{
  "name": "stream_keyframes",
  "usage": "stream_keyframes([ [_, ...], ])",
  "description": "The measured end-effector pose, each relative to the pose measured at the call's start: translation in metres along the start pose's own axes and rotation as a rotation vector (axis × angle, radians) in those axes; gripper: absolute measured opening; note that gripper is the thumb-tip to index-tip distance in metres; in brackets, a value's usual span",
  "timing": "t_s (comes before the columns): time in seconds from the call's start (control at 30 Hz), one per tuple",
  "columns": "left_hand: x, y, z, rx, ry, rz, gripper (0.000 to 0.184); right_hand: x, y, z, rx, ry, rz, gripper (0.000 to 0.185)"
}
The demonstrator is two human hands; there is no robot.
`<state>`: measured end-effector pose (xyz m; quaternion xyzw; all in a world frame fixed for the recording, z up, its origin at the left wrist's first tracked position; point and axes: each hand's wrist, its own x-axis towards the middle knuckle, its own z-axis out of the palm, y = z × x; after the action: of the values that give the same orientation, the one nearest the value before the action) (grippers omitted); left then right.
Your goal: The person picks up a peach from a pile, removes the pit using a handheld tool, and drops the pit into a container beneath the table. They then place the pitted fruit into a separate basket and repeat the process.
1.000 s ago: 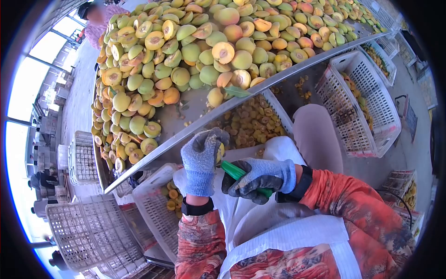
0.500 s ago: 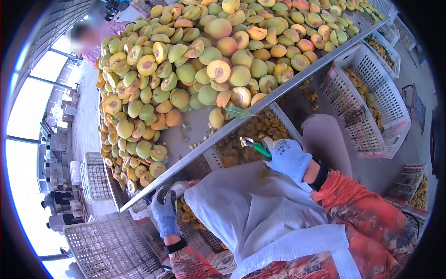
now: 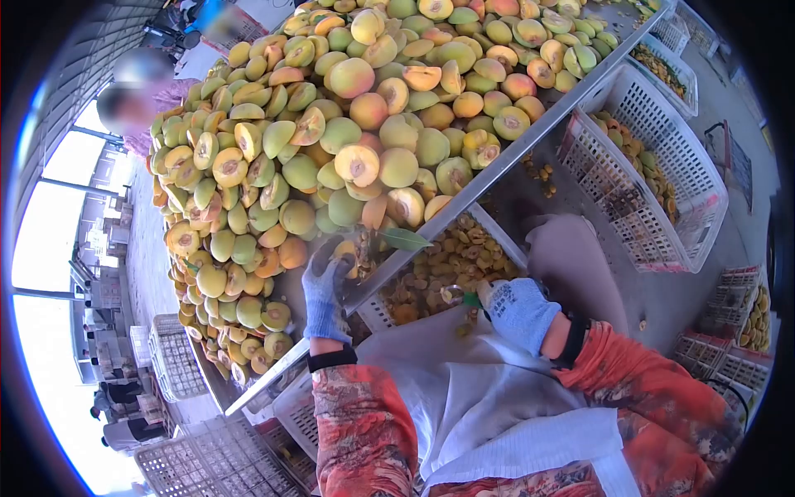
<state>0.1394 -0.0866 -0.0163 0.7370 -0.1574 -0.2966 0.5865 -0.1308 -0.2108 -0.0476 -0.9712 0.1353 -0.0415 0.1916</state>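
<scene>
left hand (image 3: 328,282) curled, peach (image 3: 348,257) just to its right | gripping? can't tell tbh | right hand (image 3: 519,310) farther, clamped on green-handled tool (image 3: 472,300)

The left hand (image 3: 326,286) reaches over the worktop (image 3: 289,287) edge, its fingers at a fruit piece beside a green leaf (image 3: 405,239), the grip unclear. The right hand (image 3: 519,308) grasps a green-handled tool (image 3: 471,299) near a crate (image 3: 499,238) of fruit halves, below a heaped pile of whole and cut fruit (image 3: 358,165).
</scene>
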Motion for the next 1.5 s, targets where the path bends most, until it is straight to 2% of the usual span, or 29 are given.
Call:
stream_keyframes([
  [0.03,-0.014,0.012,-0.006,-0.003,0.021,0.010,0.052,0.007,-0.004,-0.003,-0.002,0.004,-0.023,0.028],
  [0.1,-0.064,0.024,-0.015,-0.628,0.000,0.029,0.054,0.007,-0.029,-0.014,-0.004,0.109,-0.037,0.026],
  [0.17,-0.092,0.022,-0.020,-0.668,0.039,0.092,0.056,0.019,-0.057,-0.039,0.058,0.116,-0.080,0.027],
  [0.23,-0.114,0.018,-0.023,-0.896,-0.039,-0.037,0.056,0.023,-0.086,-0.055,0.106,0.236,-0.194,0.027],
  [0.3,-0.125,0.014,-0.012,-0.876,0.052,-0.023,0.055,0.028,-0.099,-0.040,0.123,0.264,-0.281,0.032],
  [0.37,-0.146,0.017,-0.004,-0.678,0.141,0.091,0.052,0.029,-0.116,-0.042,0.005,0.238,-0.307,0.037],
  [0.4,-0.151,0.023,-0.004,-0.617,0.095,0.058,0.050,0.029,-0.121,-0.043,-0.035,0.180,-0.292,0.041],
  [0.5,-0.164,0.027,-0.003,-0.715,0.136,0.029,0.048,0.025,-0.132,-0.044,-0.145,0.198,-0.322,0.038],
  [0.53,-0.171,0.031,0.002,-0.570,0.246,0.179,0.045,0.023,-0.134,-0.042,-0.148,0.200,-0.331,0.038],
  [0.57,-0.174,0.031,0.002,-0.574,0.252,0.186,0.045,0.020,-0.134,-0.037,-0.147,0.208,-0.343,0.040],
  [0.63,-0.176,0.033,-0.001,-0.696,0.258,0.074,0.042,0.018,-0.136,-0.037,-0.147,0.217,-0.362,0.042],
  [0.67,-0.180,0.033,-0.005,-0.703,0.204,0.060,0.041,0.018,-0.138,-0.040,-0.108,0.231,-0.362,0.042],
  [1.0,-0.184,0.047,0.009,-0.715,0.370,0.249,0.036,0.018,-0.149,-0.044,-0.004,0.305,-0.333,0.045],
  [1.07,-0.186,0.040,0.005,0.612,0.638,0.727,0.034,0.013,-0.148,-0.046,0.000,0.253,-0.348,0.042],
  [1.1,-0.189,0.044,0.015,0.321,0.613,0.666,0.031,0.011,-0.150,-0.047,0.002,0.197,-0.372,0.038],
  [1.13,-0.185,0.037,0.014,0.139,0.580,0.703,0.028,0.011,-0.152,-0.051,0.155,0.058,-0.264,0.036],
  [1.17,-0.189,0.038,0.011,0.057,0.515,0.598,0.028,0.012,-0.155,-0.057,0.302,-0.095,-0.172,0.035],
  [1.2,-0.193,0.043,0.009,-0.264,0.451,0.421,0.028,0.012,-0.157,-0.063,0.422,-0.061,-0.220,0.031],
  [1.23,-0.200,0.055,0.011,-0.375,0.458,0.219,0.026,0.012,-0.159,-0.067,0.544,-0.038,-0.260,0.028],
  [1.27,-0.192,0.034,0.010,-0.554,0.380,0.263,0.026,0.009,-0.164,-0.071,0.430,-0.053,-0.204,0.027],
  [1.3,-0.184,0.022,0.009,-0.396,0.416,0.370,0.026,0.008,-0.164,-0.071,0.306,-0.059,-0.136,0.026],
  [1.33,-0.180,0.017,0.013,-0.471,0.430,0.295,0.026,0.010,-0.154,-0.061,0.310,-0.072,-0.174,0.026],
  [1.37,-0.175,0.014,0.016,-0.550,0.429,0.220,0.027,0.015,-0.138,-0.047,0.291,0.015,-0.242,0.027],
  [1.4,-0.172,0.013,0.017,-0.548,0.447,0.229,0.027,0.020,-0.131,-0.039,0.273,0.107,-0.304,0.028],
  [1.47,-0.173,0.015,0.020,-0.190,0.507,0.274,0.028,0.021,-0.130,-0.047,0.238,0.123,-0.348,0.028],
  [1.5,-0.173,0.018,0.022,-0.188,0.512,0.277,0.028,0.022,-0.130,-0.051,0.198,0.153,-0.371,0.028],
])
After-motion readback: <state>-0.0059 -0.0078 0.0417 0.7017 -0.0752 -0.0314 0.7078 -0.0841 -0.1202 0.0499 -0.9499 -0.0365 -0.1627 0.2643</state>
